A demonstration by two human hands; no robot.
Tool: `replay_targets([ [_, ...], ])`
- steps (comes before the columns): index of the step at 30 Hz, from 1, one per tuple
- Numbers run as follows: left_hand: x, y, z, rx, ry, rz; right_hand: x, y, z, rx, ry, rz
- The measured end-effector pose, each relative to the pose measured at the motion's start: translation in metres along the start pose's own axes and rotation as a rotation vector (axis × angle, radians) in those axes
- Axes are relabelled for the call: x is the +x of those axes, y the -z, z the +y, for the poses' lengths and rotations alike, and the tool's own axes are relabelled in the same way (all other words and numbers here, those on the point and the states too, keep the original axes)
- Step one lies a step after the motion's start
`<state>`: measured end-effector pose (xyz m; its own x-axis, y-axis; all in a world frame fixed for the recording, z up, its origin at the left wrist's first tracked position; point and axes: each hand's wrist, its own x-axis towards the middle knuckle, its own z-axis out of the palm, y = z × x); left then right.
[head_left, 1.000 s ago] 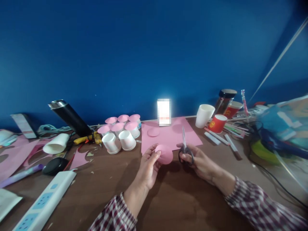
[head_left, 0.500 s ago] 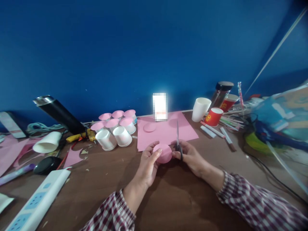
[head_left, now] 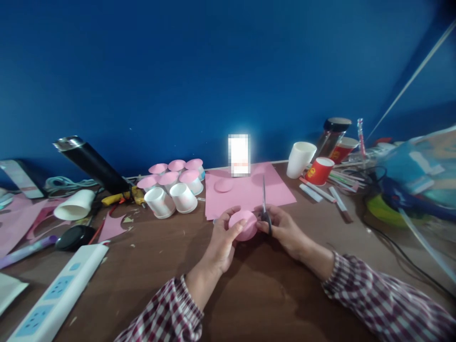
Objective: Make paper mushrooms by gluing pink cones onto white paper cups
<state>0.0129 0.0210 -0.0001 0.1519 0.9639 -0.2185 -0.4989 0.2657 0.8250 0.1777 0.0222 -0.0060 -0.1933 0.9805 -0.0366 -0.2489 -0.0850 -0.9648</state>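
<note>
A round pink paper piece [head_left: 245, 229] is pinched between the thumb and fingers of my left hand [head_left: 224, 237]. My right hand [head_left: 285, 230] holds dark-handled scissors [head_left: 264, 204], blades pointing up and away, right beside the paper's edge. Beyond my hands lie pink sheets [head_left: 256, 187] with a loose pink disc [head_left: 223, 185] on top. To the left, several white cups carry pink paper discs [head_left: 168, 178]; two white cups [head_left: 184, 198] in front of them have none.
A white power strip [head_left: 60, 294], a tipped cup [head_left: 75, 204] and a black bottle [head_left: 94, 164] lie to the left. On the right are a red cup [head_left: 320, 171], a white cup [head_left: 300, 160], markers [head_left: 341, 204] and a blue bag [head_left: 423, 166].
The view has shifted slightly, so the desk items appear a little further right. Both hands keep their holds, and the pink disc sits at a slightly different angle.
</note>
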Motion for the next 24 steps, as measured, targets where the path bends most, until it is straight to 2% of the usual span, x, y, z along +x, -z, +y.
replay_targets([
  [6, -0.0001, -0.0026, 0.0012, -0.012, 0.014, -0.026, -0.0003, -0.0016, -0.0013, -0.009, 0.009, 0.063],
  [16, 0.0009, 0.0002, -0.0003, 0.026, 0.009, 0.014, -0.0017, -0.0054, 0.0011, -0.098, 0.016, -0.012],
  [24, 0.0033, 0.0033, 0.0001, 0.010, 0.020, 0.003, -0.0011, -0.0051, -0.0015, -0.172, 0.031, -0.001],
])
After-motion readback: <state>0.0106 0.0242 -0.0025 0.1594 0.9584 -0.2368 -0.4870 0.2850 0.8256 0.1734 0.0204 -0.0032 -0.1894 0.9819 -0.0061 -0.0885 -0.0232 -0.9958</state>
